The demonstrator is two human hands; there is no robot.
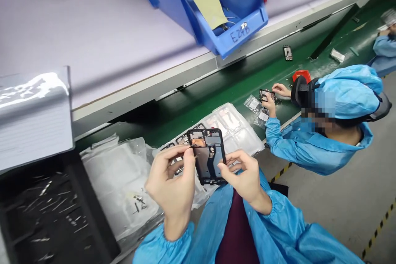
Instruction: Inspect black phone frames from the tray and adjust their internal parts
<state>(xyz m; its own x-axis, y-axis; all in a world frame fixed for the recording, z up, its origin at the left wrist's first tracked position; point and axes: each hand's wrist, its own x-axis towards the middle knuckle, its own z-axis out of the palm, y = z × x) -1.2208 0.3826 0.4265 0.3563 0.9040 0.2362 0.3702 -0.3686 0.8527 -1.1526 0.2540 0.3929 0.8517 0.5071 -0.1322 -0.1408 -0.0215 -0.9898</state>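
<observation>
A black phone mid-frame [202, 165] with its inside facing up is held in front of me, tilted slightly. A dark ribbon cable [211, 161] runs down its middle, and a copper-coloured patch shows near the top. My right hand [244, 175] grips the frame's right edge, with thumb on the front and fingers partly behind. At the upper left edge, the thumb and forefinger of my left hand [175, 181] are pinched together; whatever is between them is too small to make out. Behind the frame lies a clear plastic tray [244, 132] with more phone parts.
Left of me are plastic sheets [120, 185] with small dark parts, and a black tray [99, 218] of thin strips. A blue bin [216, 45] overhangs the green belt [185, 103] from a shelf [148, 70]. To the right, a co-worker [315, 144] handles another phone frame.
</observation>
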